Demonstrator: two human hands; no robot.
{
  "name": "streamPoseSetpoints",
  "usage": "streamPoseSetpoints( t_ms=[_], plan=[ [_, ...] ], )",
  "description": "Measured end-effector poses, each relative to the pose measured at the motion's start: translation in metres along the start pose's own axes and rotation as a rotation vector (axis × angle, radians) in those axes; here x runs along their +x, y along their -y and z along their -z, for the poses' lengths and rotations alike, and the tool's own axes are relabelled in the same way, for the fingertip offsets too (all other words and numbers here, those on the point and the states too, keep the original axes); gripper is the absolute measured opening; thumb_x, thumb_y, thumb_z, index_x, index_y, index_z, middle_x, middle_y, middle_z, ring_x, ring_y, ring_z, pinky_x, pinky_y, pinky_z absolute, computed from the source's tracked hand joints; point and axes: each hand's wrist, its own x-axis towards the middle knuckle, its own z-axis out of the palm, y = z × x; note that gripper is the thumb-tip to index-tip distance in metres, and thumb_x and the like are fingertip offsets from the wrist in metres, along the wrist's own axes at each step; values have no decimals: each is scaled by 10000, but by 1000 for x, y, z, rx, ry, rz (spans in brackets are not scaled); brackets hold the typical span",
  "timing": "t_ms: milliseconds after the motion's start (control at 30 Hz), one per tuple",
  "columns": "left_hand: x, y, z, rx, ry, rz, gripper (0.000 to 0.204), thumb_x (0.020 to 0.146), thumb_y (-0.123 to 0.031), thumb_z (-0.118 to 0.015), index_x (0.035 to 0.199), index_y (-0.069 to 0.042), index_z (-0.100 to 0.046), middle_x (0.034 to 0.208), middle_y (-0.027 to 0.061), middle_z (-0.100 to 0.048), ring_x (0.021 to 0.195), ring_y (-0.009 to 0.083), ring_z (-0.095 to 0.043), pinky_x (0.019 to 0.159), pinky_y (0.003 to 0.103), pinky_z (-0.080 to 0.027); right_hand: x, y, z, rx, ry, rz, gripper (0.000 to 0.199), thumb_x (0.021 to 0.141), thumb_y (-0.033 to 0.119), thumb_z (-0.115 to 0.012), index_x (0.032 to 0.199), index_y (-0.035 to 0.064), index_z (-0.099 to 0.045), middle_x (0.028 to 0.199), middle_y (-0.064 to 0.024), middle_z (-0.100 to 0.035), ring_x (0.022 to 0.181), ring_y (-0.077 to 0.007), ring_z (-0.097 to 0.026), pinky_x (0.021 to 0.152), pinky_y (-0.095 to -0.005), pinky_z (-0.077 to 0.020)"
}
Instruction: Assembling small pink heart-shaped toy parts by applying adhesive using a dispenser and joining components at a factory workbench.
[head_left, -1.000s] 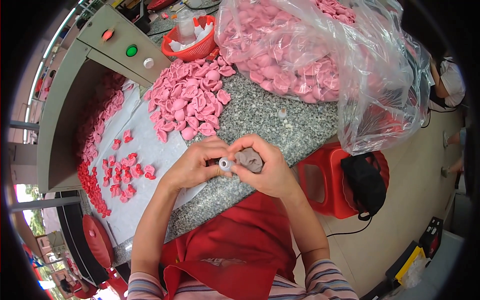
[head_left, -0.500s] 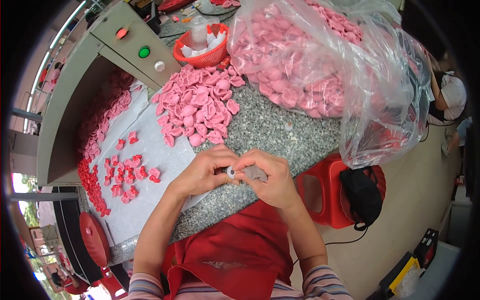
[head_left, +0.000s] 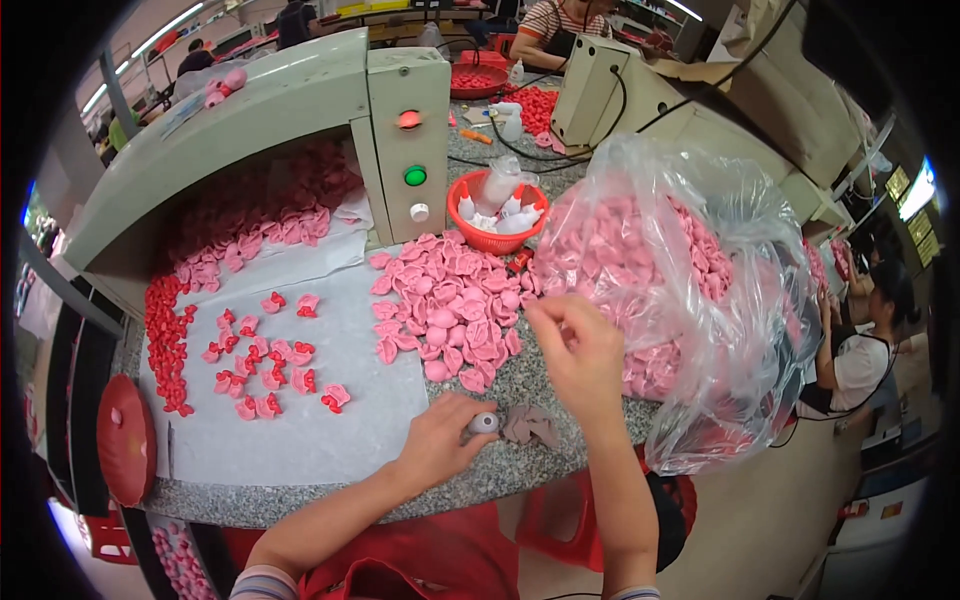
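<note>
Left hand [head_left: 440,440] rests near the desk's front edge, fingers curled round a small grey cylindrical tool [head_left: 484,423]; a few dull brown-pink pieces [head_left: 530,427] lie just beside it. Right hand [head_left: 578,350] reaches out over the heap of pink pieces [head_left: 450,315] at mid-desk, fingertips pinched narrow — whether a piece is already between them cannot be told. Judged best practice: pick a single piece off the heap's near edge — keep the tool steady and upright.

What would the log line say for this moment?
left hand: holds small grey tube | right hand: pinched shut, reaching over pink pieces | plastic bag: beside
</note>
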Motion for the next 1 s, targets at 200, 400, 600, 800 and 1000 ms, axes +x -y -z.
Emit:
streamPoseSetpoints(
  t_ms=[200,400,600,800,1000],
  plan=[
    [-2,0,-6,4,-23,-72,314,689,-124,-739,968,-66,-606,884,98,-595,825,278,-571,708,355,-482,123,-69,-34,-719,-20,17,143,755,154,-630,865,74,-675,886,-123,-640,772,-282,-628,703,-387,-505],
    [-7,5,-5,-21,-24,-52,305,683,-130,-731,958,-86,-608,887,65,-574,852,258,-564,708,353,-490,171,-78,-62,-1276,612,145,276,666,214,-705,903,76,-674,1113,-126,-532,1108,-282,-486,839,-393,-494],
    [-5,8,-4,-27,-19,-42,254,694,-136,-710,925,-97,-611,880,54,-570,836,246,-561,684,343,-494,190,-77,-84,-1450,750,81,407,659,247,-700,1013,59,-633,1152,-118,-519,1129,-277,-474,874,-387,-475],
    [-6,13,-6,-26,-17,-24,244,694,-132,-698,917,-108,-601,893,44,-566,847,232,-557,681,327,-494,188,-78,-89,-1445,669,59,357,665,157,-625,1014,81,-627,1100,-114,-592,1078,-243,-548,846,-457,-443],
    [-6,11,-7,-37,-10,-33,251,693,-129,-696,923,-106,-599,904,46,-564,854,236,-557,686,335,-496,183,-72,-79,-1264,597,23,394,592,213,-711,962,97,-644,879,-101,-668,852,-270,-648,776,-414,-473]
  ],
)
